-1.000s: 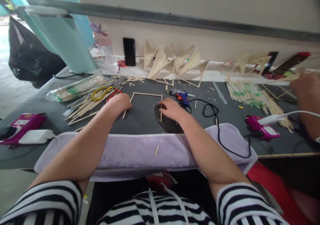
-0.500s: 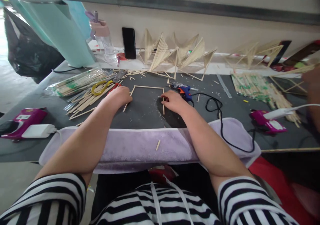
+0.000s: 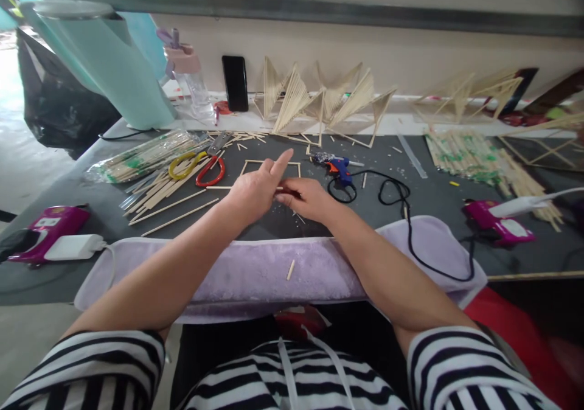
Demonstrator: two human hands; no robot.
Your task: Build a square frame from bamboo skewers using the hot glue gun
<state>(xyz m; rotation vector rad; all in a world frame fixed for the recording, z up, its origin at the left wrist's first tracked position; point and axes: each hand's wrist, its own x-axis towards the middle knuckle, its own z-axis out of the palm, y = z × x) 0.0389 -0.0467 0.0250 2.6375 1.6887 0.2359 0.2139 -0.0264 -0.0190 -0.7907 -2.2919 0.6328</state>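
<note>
My left hand (image 3: 256,192) is closed on a thin wooden stick (image 3: 219,187) that sticks out to the left, and its index finger points up and to the right. Against its fingertips lies my right hand (image 3: 305,197), its fingers curled. What the right fingers pinch is mostly hidden between the hands. Just behind them, a three-sided frame of wooden sticks (image 3: 269,162) rests on the dark table, its lower part covered by my hands. Right of the frame lies a blue and orange glue gun (image 3: 338,170) with a black cord.
Scissors with yellow and red handles (image 3: 210,171) lie beside loose sticks (image 3: 176,215) and a bagged bundle (image 3: 146,154). Stick models (image 3: 296,100), a phone (image 3: 235,83) and a bottle (image 3: 188,75) stand behind. Magenta power sockets (image 3: 497,221) and a lilac cloth (image 3: 269,270) are nearer.
Both hands have left the side legs of the stick frame and come together in front of it. A stick now extends from my left hand. The red scissor handle is uncovered.
</note>
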